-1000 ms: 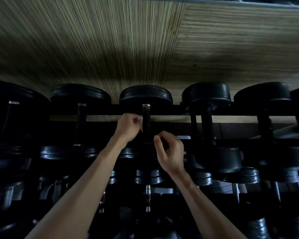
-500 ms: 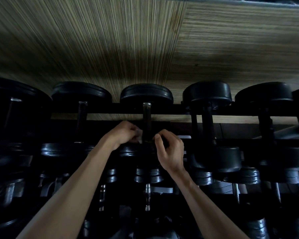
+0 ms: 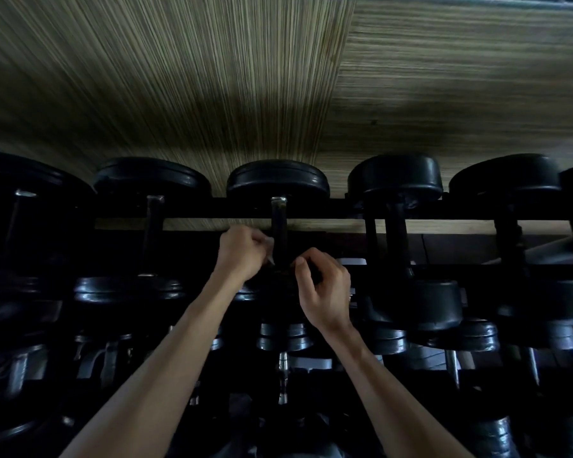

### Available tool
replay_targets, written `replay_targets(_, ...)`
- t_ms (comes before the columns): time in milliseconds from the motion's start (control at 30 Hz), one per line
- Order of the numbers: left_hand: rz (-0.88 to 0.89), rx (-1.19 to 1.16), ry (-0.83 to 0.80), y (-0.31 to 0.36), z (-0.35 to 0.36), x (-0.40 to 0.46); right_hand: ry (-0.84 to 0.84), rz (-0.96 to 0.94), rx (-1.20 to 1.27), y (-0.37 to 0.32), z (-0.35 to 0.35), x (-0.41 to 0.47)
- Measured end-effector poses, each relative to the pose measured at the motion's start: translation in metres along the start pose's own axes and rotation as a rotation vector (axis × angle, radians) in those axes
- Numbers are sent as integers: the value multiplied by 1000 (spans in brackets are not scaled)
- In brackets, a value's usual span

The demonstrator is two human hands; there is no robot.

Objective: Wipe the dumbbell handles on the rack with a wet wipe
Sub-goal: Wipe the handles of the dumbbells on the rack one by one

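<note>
Two hands up at the middle dumbbell handle on the top row of the rack, one on each side. Left hand curled tight, pinching a pale bit of wet wipe just beside the bar; right hand curled too, but cannot tell what is in it. Best to wrap the wipe all round, rub slowly up and down, and miss no spot.

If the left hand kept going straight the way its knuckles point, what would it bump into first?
Most likely the dark metal dumbbell handle just to its right: the left hand, pinching a pale wet wipe, sits right beside it. Depth is unclear, so it may already touch.
</note>
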State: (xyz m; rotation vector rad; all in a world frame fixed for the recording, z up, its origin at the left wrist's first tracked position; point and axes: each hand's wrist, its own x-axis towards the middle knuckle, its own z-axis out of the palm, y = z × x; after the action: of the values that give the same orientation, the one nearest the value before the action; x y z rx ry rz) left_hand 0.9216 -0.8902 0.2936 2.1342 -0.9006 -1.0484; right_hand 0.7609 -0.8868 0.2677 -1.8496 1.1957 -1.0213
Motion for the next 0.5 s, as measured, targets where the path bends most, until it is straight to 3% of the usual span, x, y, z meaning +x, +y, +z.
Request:
replay_targets(100,73,15,170,15,8,11,-14,11,3,0,0,0)
replay_targets(300,145,-4,129,3,10,-9,3,9,-4,1,1,0)
replay_targets(500,256,-13,255,28,9,14,-11,22,5,0,0,0)
